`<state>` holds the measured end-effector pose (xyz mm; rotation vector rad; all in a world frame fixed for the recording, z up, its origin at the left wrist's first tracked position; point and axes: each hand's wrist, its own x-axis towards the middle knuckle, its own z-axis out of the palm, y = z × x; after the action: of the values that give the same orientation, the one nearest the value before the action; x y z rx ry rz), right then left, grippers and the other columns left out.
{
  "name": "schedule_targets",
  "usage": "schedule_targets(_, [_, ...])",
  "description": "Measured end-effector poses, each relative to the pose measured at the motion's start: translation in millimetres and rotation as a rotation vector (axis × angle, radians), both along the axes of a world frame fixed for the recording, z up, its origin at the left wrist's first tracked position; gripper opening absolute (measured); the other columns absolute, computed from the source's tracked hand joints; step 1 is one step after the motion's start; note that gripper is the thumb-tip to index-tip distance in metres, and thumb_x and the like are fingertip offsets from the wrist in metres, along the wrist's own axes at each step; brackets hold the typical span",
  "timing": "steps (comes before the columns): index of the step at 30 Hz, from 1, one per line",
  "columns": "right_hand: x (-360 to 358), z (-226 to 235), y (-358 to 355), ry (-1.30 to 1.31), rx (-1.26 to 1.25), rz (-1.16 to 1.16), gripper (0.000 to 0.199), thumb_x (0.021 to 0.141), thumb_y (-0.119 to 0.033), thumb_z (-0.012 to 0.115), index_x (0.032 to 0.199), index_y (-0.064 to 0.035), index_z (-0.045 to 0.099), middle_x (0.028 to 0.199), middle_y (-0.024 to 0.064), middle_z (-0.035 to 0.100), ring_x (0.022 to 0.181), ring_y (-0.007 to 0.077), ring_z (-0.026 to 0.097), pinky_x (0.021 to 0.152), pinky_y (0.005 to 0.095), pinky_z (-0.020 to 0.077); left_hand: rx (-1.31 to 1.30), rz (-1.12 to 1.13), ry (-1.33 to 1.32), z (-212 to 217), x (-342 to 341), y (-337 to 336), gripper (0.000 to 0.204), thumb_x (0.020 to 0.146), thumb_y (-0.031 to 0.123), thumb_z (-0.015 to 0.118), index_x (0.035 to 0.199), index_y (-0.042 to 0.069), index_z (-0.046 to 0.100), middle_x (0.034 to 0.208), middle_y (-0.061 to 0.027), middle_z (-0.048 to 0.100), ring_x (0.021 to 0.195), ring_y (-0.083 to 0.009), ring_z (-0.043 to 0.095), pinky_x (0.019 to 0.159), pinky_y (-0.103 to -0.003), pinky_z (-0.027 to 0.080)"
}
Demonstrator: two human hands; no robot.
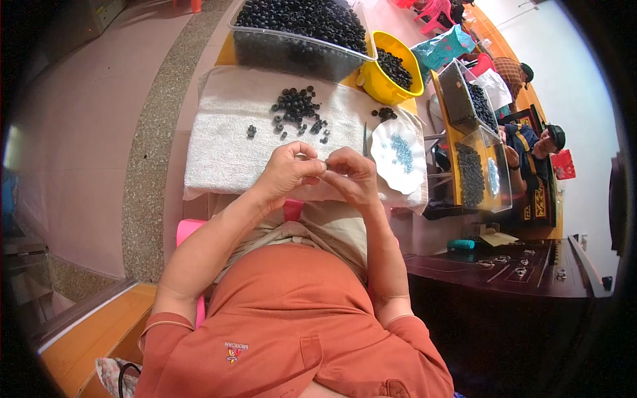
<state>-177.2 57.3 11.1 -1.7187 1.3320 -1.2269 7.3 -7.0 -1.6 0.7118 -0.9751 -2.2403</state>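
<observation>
My left hand (290, 171) and my right hand (355, 178) meet at the fingertips above the near edge of a white towel (229, 142). Both are closed in a pinch; what lies between the fingers is too small and covered to make out. Beyond them on the towel is a loose heap of small black ring-shaped pieces (296, 106), with a few strays around it. Right of my right hand sits a white wavy-rimmed plate (406, 184) holding small pale blue pieces (401, 152). Between heap and plate lies a thin dark tool (365, 139), its kind unclear.
A clear plastic bin (292, 56) full of black pieces stands at the far side, beside a yellow bucket (378, 85) with more. Further right, two clear bins (458, 93) sit on another table, where other people (541, 142) are seated. A dark table (438, 265) is at right.
</observation>
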Motion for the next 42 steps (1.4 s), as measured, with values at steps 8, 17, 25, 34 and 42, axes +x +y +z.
schedule_targets(8, [5,-5,-1,-0.073,-0.056,-0.013,0.017,0.078,0.004,0.076,0.088,-0.0019,0.063,0.087,0.0001,0.06,0.074,0.0051,0.052,0.065,0.0205,0.0434,-0.023,0.021,0.031,-2,-1,0,0.017,0.085,0.006,0.07,0.094,0.007,0.056,0.09,-0.004,0.063,0.081,-0.012,0.063,0.073,-0.028,0.054])
schedule_targets(17, [6,-4,0,-0.07,-0.109,-0.031,0.02,0.079,0.003,0.075,0.097,0.001,0.066,0.092,0.0051,0.063,0.08,0.0087,0.059,0.069,0.0213,0.0482,-0.082,0.02,0.031,-5,-3,1,0.014,0.086,0.005,0.069,0.095,0.005,0.057,0.089,-0.004,0.063,0.078,-0.012,0.063,0.072,-0.026,0.055])
schedule_targets(25, [2,-4,4,-0.018,-0.08,-0.048,0.022,0.078,0.0,0.077,0.098,0.0007,0.068,0.093,0.0079,0.066,0.076,0.0098,0.063,0.063,0.022,0.0506,-0.061,0.006,0.056,-5,-5,2,0.013,0.087,0.005,0.068,0.093,0.005,0.057,0.088,-0.0036,0.063,0.078,-0.012,0.064,0.073,-0.026,0.056])
schedule_targets(34, [-64,22,30,0.279,-0.12,-0.299,0.017,0.08,0.0,0.073,0.097,-0.0024,0.071,0.089,0.0093,0.068,0.075,0.017,0.066,0.065,0.0272,0.054,-0.078,0.025,-0.032,6,-3,4,0.013,0.085,0.006,0.07,0.089,0.007,0.058,0.084,-0.0021,0.063,0.074,-0.0091,0.061,0.072,-0.025,0.055])
schedule_targets(42, [-111,36,22,0.91,-0.005,-0.382,0.013,0.081,-0.005,0.068,0.093,-0.0029,0.072,0.091,0.0149,0.07,0.085,0.032,0.066,0.077,0.0381,0.0522,-0.068,0.0,-0.033,1,-5,6,0.014,0.085,0.007,0.071,0.089,0.007,0.058,0.084,-0.0014,0.063,0.076,-0.0087,0.061,0.071,-0.025,0.055])
